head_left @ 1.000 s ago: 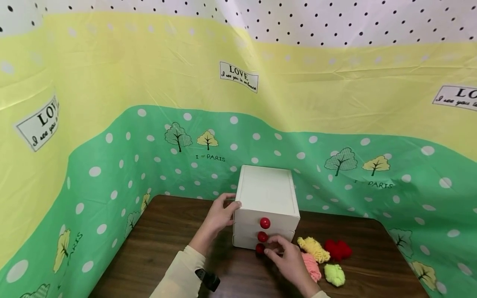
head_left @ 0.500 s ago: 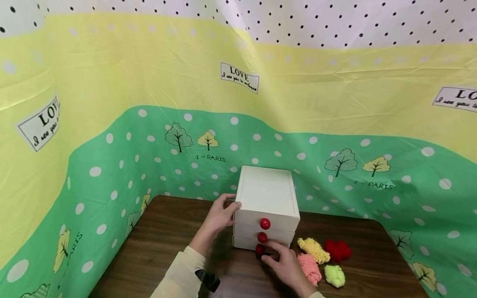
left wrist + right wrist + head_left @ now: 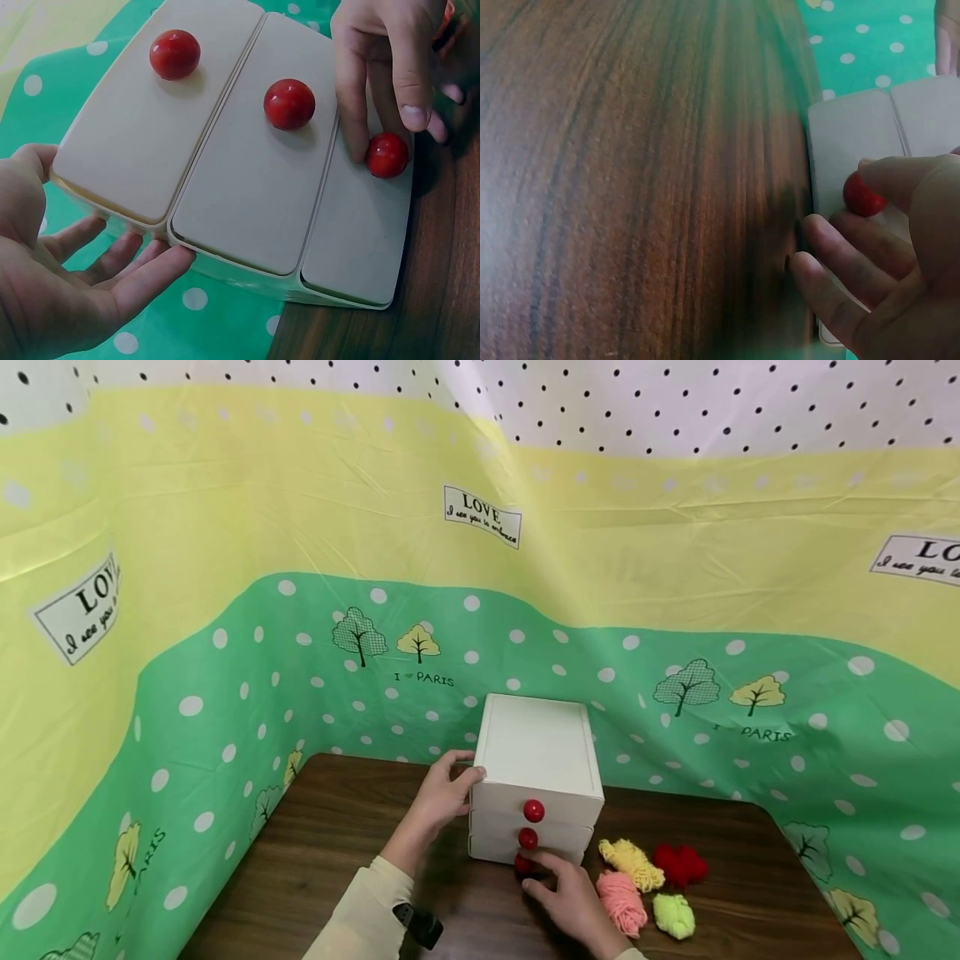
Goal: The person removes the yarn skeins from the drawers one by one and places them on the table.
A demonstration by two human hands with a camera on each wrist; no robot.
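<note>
A white three-drawer box (image 3: 534, 743) stands on the table with all its drawers pushed in. Each drawer front has a round red knob, top (image 3: 533, 811), middle (image 3: 528, 837) and bottom (image 3: 388, 155). My left hand (image 3: 444, 791) rests against the box's left side, thumb at the upper front edge and fingers fairly straight along the side. At the bottom drawer, my right hand (image 3: 567, 893) has its index fingertip touching the knob. In the head view its thumb sits slightly below the knob, apart from it; the other fingers are partly hidden.
To the right of the box lie several yarn bundles: yellow (image 3: 632, 863), red (image 3: 680, 864), pink (image 3: 622, 903) and light green (image 3: 673, 915). They rest on a dark wooden table (image 3: 315, 860). A printed green and yellow curtain (image 3: 420, 552) hangs behind and at the sides.
My right thumb has shifted down and left, away from the bottom knob, while the index finger has come over the knob. The left hand and the box stay put.
</note>
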